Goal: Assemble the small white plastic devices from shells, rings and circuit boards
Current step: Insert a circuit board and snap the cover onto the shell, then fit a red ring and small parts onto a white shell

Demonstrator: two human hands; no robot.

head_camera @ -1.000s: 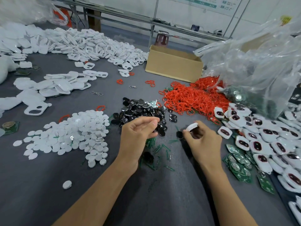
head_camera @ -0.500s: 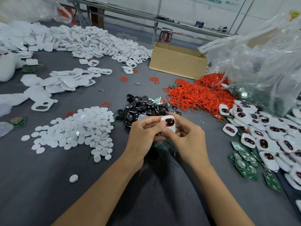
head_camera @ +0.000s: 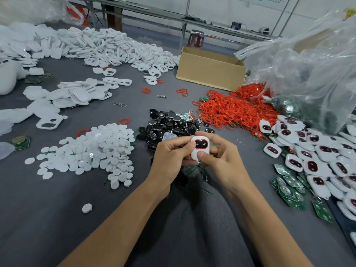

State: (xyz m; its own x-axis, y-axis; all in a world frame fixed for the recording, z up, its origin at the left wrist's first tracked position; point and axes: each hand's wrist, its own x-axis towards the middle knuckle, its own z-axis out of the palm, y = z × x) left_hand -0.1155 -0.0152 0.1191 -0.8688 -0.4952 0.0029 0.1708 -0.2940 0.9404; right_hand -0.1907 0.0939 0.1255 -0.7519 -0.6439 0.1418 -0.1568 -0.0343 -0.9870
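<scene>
Two hands pinch one small white device [head_camera: 199, 149] above the grey worktop [head_camera: 134, 218].
Left hand [head_camera: 169, 157] and right hand [head_camera: 221, 160] meet at the middle, fingers curled round the device, its dark face with a red rim turned up; the right thumb presses its lower end, the left thumb its side. Just behind lies a heap of black parts [head_camera: 169, 124], with white discs [head_camera: 96, 149] to the left and red rings [head_camera: 231, 110] to the right. Circuit boards [head_camera: 289, 189] and finished devices [head_camera: 312, 162] crowd the right edge; white shells [head_camera: 107, 47] and a cardboard box [head_camera: 210, 72] sit at the far side.
</scene>
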